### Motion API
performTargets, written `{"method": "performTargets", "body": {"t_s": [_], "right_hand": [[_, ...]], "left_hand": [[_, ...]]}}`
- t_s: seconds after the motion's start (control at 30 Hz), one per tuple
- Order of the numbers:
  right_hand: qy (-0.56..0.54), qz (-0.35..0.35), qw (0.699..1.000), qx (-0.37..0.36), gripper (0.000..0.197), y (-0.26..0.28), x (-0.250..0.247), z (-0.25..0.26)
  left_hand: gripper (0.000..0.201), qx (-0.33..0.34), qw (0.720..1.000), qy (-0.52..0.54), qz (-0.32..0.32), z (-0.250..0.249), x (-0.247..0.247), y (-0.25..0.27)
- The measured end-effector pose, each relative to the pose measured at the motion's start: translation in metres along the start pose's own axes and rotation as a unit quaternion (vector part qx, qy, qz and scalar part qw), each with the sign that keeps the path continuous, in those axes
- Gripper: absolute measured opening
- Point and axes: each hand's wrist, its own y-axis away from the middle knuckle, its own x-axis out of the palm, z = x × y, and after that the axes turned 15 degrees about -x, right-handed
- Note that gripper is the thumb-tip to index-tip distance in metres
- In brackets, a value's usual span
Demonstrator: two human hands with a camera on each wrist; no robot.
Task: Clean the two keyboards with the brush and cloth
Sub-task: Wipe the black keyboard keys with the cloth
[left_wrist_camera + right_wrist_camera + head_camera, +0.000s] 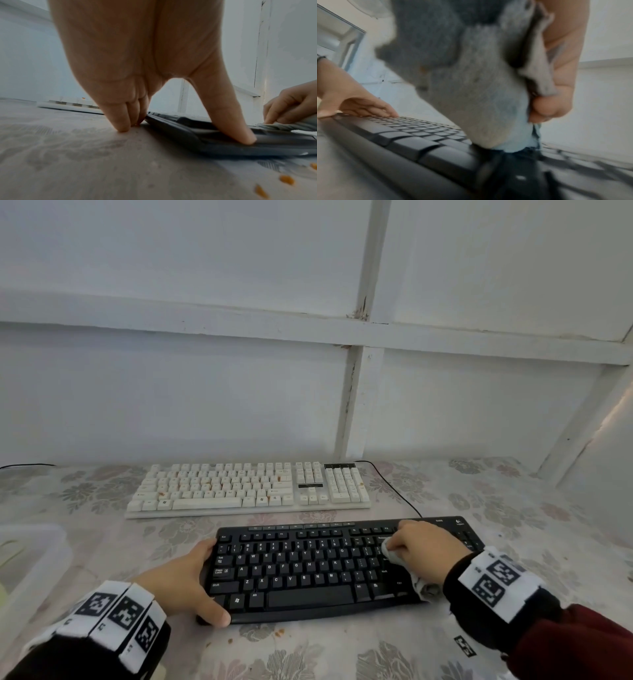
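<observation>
Left hand [178,583] sits at near-left end of black keyboard [308,573], thumb on the front-left corner edge, fingers straight and spread down the left side, fingertips on the tablecloth [308,655]; bracing, not wrapped round anything. Left wrist view: thumb [240,129] pressing keyboard front edge, other fingers [122,121] touching cloth-covered table just beside keyboard's left end. Right hand [423,549] on right part of black keyboard, fingers curled round a pale grey cloth [394,554], bunched and pressed onto keys near the enter area; a loose end of cloth trails off below the wrist at the keyboard's front-right edge. Right wrist view is blurred, cloth [471,81] fills most of it, lower end touching keys [419,136]. White keyboard [250,487] lies behind the black one, apart from it, parallel, some orange-brown specks on its keys; black cable [394,487] runs from its right rear toward the black keyboard. Orange crumbs [286,180] on tablecloth in front of black keyboard. Clear plastic box [30,563] at far left, contents unclear. White panelled wall [205,371] behind. No brush seen in any view.
</observation>
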Motion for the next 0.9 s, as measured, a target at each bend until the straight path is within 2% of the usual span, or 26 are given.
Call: {"method": "performTargets", "body": {"t_s": [0.1,0.2,0.23,0.43,0.53,0.73,0.8,0.9], "right_hand": [[-0.011,0.052,0.998,0.041,0.037,0.005,-0.012,-0.015],[-0.022,0.018,0.998,0.060,0.026,0.009,-0.015,-0.033],[-0.023,0.005,0.998,0.062,0.028,0.011,-0.013,-0.036],[0.022,-0.035,0.999,0.017,0.024,0.016,0.009,-0.032],[0.021,-0.030,0.999,0.036,0.019,0.020,0.016,-0.040],[0.032,-0.014,0.997,0.062,0.026,0.033,0.014,-0.062],[0.033,-0.009,0.996,0.081,0.030,0.038,0.014,-0.073],[0.019,-0.008,0.994,0.109,0.025,0.042,0.016,-0.092]], "left_hand": [[0.156,-0.002,1.000,-0.001,-0.003,0.000,0.000,0.000],[0.160,-0.001,1.000,-0.008,-0.004,0.000,-0.001,0.000],[0.162,-0.003,1.000,-0.009,-0.004,0.000,-0.001,0.000],[0.158,-0.008,1.000,-0.007,-0.006,0.002,0.000,-0.001],[0.159,-0.004,1.000,-0.007,-0.007,0.004,0.000,-0.001],[0.152,0.010,1.000,0.017,0.004,0.003,0.000,-0.002],[0.156,0.010,1.000,0.015,0.003,0.003,-0.001,-0.001],[0.159,0.011,1.000,0.009,0.000,0.004,-0.001,-0.001]]}}
